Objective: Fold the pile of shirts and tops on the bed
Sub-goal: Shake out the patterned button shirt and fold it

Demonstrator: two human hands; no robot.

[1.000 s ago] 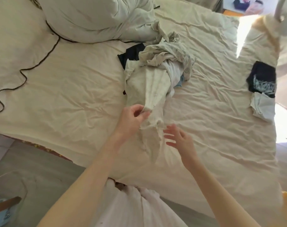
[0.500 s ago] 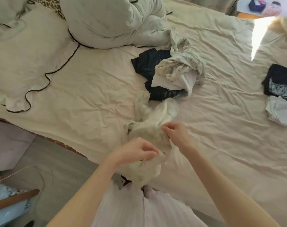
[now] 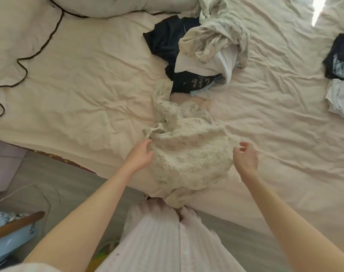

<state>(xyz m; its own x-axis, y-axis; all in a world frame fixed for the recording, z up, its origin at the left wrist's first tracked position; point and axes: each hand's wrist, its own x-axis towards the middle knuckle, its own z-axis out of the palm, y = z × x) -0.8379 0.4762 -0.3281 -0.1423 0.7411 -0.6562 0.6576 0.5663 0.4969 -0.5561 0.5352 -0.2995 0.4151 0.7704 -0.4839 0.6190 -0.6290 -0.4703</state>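
Note:
A cream lace top (image 3: pixel 188 152) lies crumpled on the bed sheet (image 3: pixel 84 91) at the near edge, its lower end hanging over the side. My left hand (image 3: pixel 140 156) touches the top's left edge with relaxed fingers. My right hand (image 3: pixel 245 158) hovers just right of the top, fingers loosely curled, holding nothing. Behind the top sits the pile (image 3: pixel 204 50) of unfolded black, white and cream garments.
A small stack of folded clothes (image 3: pixel 340 75), dark on top and pale below, sits at the bed's right edge. A bunched duvet (image 3: pixel 116 6) with dark piping fills the far left. The floor and a light blue object (image 3: pixel 8 236) lie below left.
Both hands have let go of the lace top and moved apart to its two sides. The top now lies looser and wider on the sheet.

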